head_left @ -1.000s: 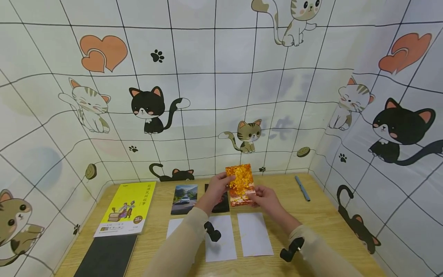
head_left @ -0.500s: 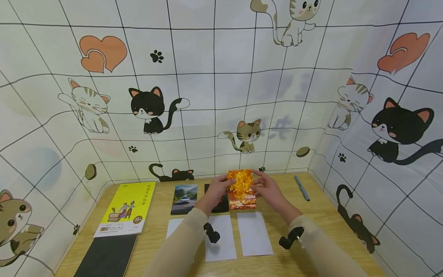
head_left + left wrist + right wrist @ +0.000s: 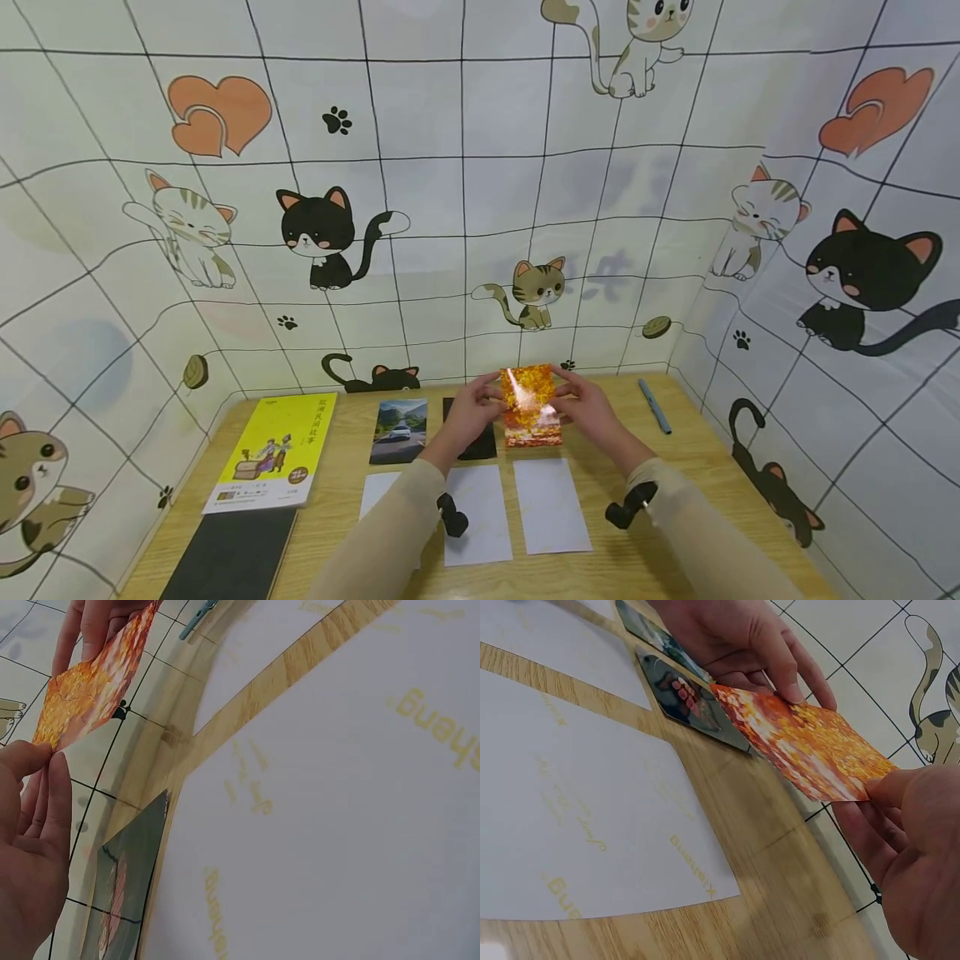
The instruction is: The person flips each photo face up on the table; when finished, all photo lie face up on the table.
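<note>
The person's left hand (image 3: 474, 408) pinches the left edge of a glossy orange-leaf photo print (image 3: 531, 417) between thumb and fingers, and the right hand (image 3: 588, 410) grips the right edge likewise, neither spread wide. The print is held tilted at the far part of the wooden table (image 3: 712, 467), apparently clear of its surface, with glare across its face. Just left, partly hidden by the left hand, lies a dark photo print (image 3: 483, 442), then a car photo print (image 3: 399, 432). Nearer lie three white sheets (image 3: 552, 506), faintly lettered in yellow; a blue pen (image 3: 655, 407) lies to the far right, a yellow book (image 3: 273, 450) and a black notebook (image 3: 228, 554) to the left. Squeezing inward could bow the thin print; releasing one edge first might let it swing and land askew, perhaps overlapping the dark one. A low forearm could drag the middle white sheet.
</note>
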A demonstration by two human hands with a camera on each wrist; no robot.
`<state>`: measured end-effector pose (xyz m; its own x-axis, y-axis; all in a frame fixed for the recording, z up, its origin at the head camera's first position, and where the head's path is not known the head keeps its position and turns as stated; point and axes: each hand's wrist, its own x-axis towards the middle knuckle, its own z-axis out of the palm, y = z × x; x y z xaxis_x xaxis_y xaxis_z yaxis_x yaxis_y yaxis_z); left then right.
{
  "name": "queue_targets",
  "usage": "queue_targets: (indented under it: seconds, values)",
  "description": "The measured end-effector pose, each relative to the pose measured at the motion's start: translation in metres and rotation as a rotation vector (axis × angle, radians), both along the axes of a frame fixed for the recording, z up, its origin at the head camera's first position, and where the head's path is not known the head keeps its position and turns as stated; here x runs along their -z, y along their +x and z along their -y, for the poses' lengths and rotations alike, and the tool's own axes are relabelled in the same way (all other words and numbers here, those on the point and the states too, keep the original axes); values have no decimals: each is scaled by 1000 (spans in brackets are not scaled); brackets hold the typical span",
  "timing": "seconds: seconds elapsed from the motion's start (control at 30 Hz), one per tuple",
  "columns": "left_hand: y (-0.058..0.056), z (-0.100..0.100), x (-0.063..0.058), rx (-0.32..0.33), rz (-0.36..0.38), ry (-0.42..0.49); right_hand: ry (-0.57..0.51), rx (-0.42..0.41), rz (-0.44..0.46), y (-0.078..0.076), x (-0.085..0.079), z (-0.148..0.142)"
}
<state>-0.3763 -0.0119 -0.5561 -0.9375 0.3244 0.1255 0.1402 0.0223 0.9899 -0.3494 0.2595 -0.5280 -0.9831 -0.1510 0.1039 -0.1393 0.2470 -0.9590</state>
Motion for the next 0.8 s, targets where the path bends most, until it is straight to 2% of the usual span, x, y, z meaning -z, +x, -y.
queue_targets:
  seconds: [0.13,0.3,0.4,0.6,0.8]
  values:
    - [-1,-1,3,-7,-7,-18,32,-42,18,-2,1,-2]
    - [-4,1,8,-21,6,-29,104,-193,37,-2,0,-8]
    - [-6,3,11,-19,9,-47,119,-244,51,-3,-1,-9]
    - [-9,3,13,19,4,-149,171,-227,55,-12,6,-12]
    - [-9,-2,9,13,-46,-332,224,-194,54,-20,13,-14]
